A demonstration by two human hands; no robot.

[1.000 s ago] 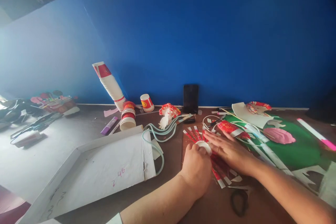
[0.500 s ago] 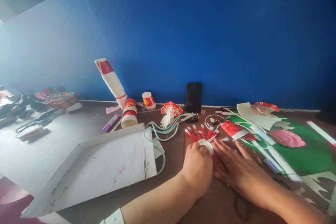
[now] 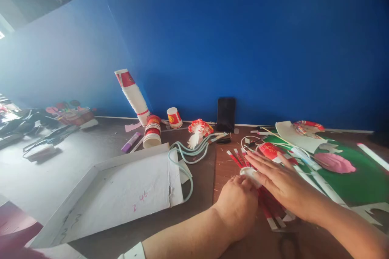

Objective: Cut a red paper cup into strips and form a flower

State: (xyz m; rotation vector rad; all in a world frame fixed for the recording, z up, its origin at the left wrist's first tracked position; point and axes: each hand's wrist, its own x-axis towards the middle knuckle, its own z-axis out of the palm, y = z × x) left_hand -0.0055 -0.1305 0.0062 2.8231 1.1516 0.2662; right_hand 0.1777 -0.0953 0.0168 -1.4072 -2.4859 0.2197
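Observation:
A paper cup cut into red, white-tipped strips lies splayed on the brown table, its round white base in the middle. My left hand is closed on the near left side of the base, fingers curled against it. Flat and stretched out, my right hand rests over the right side of the base and its strips. Several strips show below my right palm, pointing toward me. My right hand hides the strips on the far right.
At the left lies a white cardboard tray. Pale green cable loops beside it. Behind stand stacked paper cups, a single cup and a black phone. A pink oval piece lies on a green sheet at right.
The cut cup and my left hand have shifted right and a little nearer. My right hand has lifted and now covers more of the cup. Strips below it have come into view.

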